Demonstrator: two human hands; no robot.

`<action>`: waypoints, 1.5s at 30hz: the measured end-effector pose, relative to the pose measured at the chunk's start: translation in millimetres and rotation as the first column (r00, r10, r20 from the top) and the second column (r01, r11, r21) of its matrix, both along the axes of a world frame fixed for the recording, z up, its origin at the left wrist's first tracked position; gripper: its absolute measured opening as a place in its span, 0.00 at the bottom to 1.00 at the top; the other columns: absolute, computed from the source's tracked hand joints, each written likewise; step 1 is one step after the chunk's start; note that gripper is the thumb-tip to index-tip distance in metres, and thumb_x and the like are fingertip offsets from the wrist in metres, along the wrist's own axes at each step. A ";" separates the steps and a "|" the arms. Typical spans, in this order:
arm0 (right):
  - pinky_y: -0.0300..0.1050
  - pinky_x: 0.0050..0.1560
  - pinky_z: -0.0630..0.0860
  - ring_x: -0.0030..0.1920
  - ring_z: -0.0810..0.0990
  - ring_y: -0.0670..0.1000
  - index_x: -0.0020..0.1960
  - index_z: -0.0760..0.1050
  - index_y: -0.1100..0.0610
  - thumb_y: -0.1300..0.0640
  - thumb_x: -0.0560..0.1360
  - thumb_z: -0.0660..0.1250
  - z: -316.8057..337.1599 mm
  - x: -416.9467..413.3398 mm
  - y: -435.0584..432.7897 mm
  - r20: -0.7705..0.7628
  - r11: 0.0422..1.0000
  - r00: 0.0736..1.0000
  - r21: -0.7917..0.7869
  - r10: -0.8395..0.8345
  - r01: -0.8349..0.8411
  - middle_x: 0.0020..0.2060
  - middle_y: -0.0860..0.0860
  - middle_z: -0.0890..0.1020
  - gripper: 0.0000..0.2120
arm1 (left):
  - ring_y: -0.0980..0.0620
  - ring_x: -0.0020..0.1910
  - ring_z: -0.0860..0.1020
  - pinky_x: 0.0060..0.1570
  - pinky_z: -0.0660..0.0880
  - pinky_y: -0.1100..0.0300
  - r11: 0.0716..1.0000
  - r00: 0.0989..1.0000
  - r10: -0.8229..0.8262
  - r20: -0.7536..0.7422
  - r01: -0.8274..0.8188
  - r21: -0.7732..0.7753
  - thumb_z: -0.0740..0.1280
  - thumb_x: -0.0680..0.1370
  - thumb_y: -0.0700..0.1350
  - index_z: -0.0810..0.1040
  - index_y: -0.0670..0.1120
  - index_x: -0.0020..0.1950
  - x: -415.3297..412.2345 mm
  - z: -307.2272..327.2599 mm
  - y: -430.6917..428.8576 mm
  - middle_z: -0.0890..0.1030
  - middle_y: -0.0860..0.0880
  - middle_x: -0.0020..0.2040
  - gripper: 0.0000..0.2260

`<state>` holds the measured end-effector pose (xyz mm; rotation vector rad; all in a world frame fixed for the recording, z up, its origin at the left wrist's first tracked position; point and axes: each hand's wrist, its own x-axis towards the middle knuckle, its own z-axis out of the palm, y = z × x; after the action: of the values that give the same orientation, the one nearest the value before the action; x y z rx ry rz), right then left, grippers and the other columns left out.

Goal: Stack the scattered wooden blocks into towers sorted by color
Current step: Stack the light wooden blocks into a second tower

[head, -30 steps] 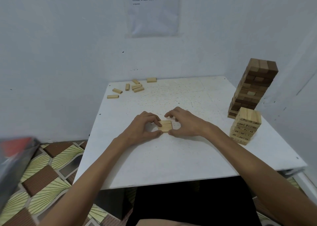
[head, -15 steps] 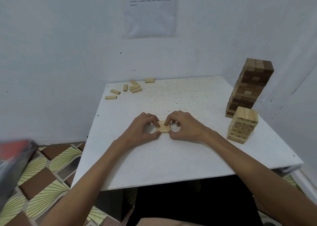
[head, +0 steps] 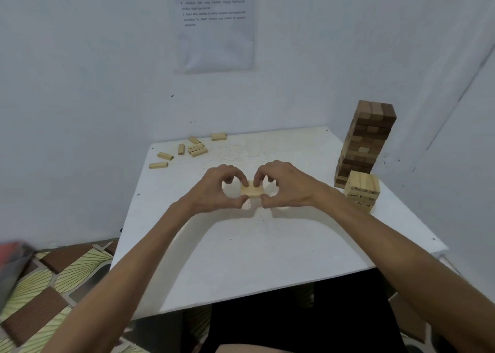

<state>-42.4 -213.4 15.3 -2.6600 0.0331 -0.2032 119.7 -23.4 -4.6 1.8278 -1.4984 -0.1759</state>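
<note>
**Hands pinching a flat set of light blocks at table centre**

Left hand (head: 214,192) and right hand (head: 286,186) meet over the middle of the white table (head: 267,245), each with thumb and forefinger curled in to pinch opposite ends of a small flat layer of light blocks (head: 251,191). The layer appears lifted just off the table — a pale patch or shadow lies under it. The seams are too blurred to count its blocks. Other fingers on both hands are arched above, not touching the wood as far as can be seen.

To the right, near the table edge: one short light tower (head: 362,190), square-topped, several layers high, with dark print on the block sides. Just behind it, touching or nearly so — cannot tell which — stands one tall dark tower (head: 365,143), mostly brown blocks with a few paler ones mixed in, leaning slightly in the wide-angle view.

At the far left corner: seven loose light blocks (head: 195,149), all lying flat. One sits alone toward the back wall, four cluster together in the middle, two lie apart nearer the left edge.

Towers counted: two. No containers on the table.

A printed sheet (head: 214,23) hangs on the white wall above, text unreadable. Patterned floor (head: 53,285) shows at lower left, with a blurred red and grey object (head: 13,261) at the frame edge.
</note>
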 end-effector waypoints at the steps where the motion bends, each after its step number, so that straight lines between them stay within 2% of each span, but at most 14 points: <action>1: 0.36 0.48 0.68 0.52 0.72 0.43 0.55 0.76 0.45 0.47 0.70 0.73 6.2 -1.6 -3.2 0.001 1.000 1.000 0.002 -0.011 0.011 0.52 0.39 0.79 0.15 | 0.50 0.46 0.73 0.51 0.74 0.46 1.000 1.000 -0.010 0.005 0.010 -0.006 0.77 0.67 0.58 0.82 0.56 0.52 0.1 5.8 -4.3 0.81 0.52 0.46 0.16; 8: 0.38 0.47 0.69 0.51 0.73 0.41 0.56 0.77 0.46 0.49 0.71 0.74 47.0 -28.7 -27.4 0.026 0.993 0.993 -0.004 -0.116 0.116 0.51 0.38 0.79 0.15 | 0.49 0.45 0.73 0.50 0.73 0.47 0.996 0.996 -0.089 0.011 0.089 -0.027 0.76 0.68 0.59 0.82 0.57 0.52 -8.8 40.1 -43.0 0.78 0.48 0.45 0.15; 13: 0.37 0.46 0.68 0.51 0.71 0.36 0.58 0.77 0.45 0.48 0.73 0.74 64.6 -61.1 -48.2 0.021 0.980 0.980 -0.025 -0.197 0.197 0.50 0.35 0.76 0.15 | 0.47 0.45 0.73 0.51 0.73 0.43 0.986 0.986 -0.165 0.017 0.165 -0.032 0.76 0.69 0.59 0.82 0.57 0.52 -23.0 52.9 -79.9 0.80 0.47 0.47 0.15; 19: 0.37 0.45 0.69 0.44 0.74 0.38 0.57 0.78 0.48 0.52 0.73 0.75 75.4 -97.1 -65.6 0.028 0.957 0.957 -0.031 -0.288 0.289 0.45 0.36 0.74 0.14 | 0.48 0.46 0.73 0.51 0.74 0.42 0.967 0.967 -0.252 0.037 0.253 -0.040 0.76 0.70 0.60 0.82 0.58 0.53 -46.0 59.6 -119.2 0.82 0.49 0.50 0.14; 23: 0.43 0.50 0.77 0.51 0.75 0.46 0.58 0.78 0.49 0.51 0.73 0.75 77.1 -120.4 -75.6 0.021 0.945 0.945 -0.033 -0.326 0.327 0.50 0.41 0.77 0.15 | 0.49 0.49 0.75 0.50 0.75 0.43 0.956 0.956 -0.289 0.054 0.291 -0.031 0.75 0.71 0.61 0.82 0.59 0.53 -61.4 57.6 -141.5 0.83 0.55 0.53 0.14; 30: 0.37 0.44 0.71 0.51 0.76 0.47 0.56 0.79 0.48 0.53 0.72 0.75 72.7 -154.8 -90.7 0.015 0.924 0.924 0.002 -0.383 0.383 0.50 0.45 0.78 0.13 | 0.49 0.50 0.75 0.51 0.75 0.45 0.931 0.930 -0.364 0.056 0.365 -0.017 0.76 0.71 0.61 0.82 0.60 0.53 -87.5 54.9 -168.8 0.83 0.56 0.54 0.13; 35: 0.33 0.43 0.69 0.52 0.74 0.43 0.57 0.79 0.48 0.53 0.73 0.76 71.3 -170.3 -95.6 0.016 0.910 0.910 -0.016 -0.414 0.414 0.50 0.39 0.78 0.14 | 0.51 0.51 0.75 0.51 0.75 0.50 0.922 0.921 -0.386 0.043 0.387 -0.006 0.75 0.70 0.62 0.82 0.61 0.53 -99.0 54.4 -178.6 0.83 0.57 0.55 0.14; 38: 0.35 0.45 0.69 0.52 0.73 0.42 0.57 0.79 0.47 0.52 0.74 0.76 68.9 -175.6 -97.2 0.005 0.907 0.907 -0.020 -0.421 0.421 0.50 0.35 0.76 0.14 | 0.51 0.51 0.74 0.50 0.74 0.52 0.917 0.916 -0.399 0.044 0.399 -0.008 0.75 0.70 0.63 0.83 0.60 0.53 -102.6 52.5 -181.2 0.83 0.58 0.55 0.15; 45: 0.39 0.49 0.71 0.53 0.73 0.42 0.55 0.77 0.42 0.50 0.73 0.76 63.9 -179.3 -97.1 -0.016 0.895 0.895 -0.027 -0.446 0.445 0.51 0.33 0.75 0.13 | 0.54 0.51 0.74 0.49 0.71 0.59 0.913 0.912 -0.407 0.044 0.407 0.000 0.75 0.70 0.63 0.83 0.59 0.54 -106.7 50.0 -182.1 0.82 0.60 0.54 0.16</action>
<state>-221.7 -310.5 79.1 -2.6381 0.6572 -0.3229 13.1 -205.6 45.4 1.4976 -1.8964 -0.3311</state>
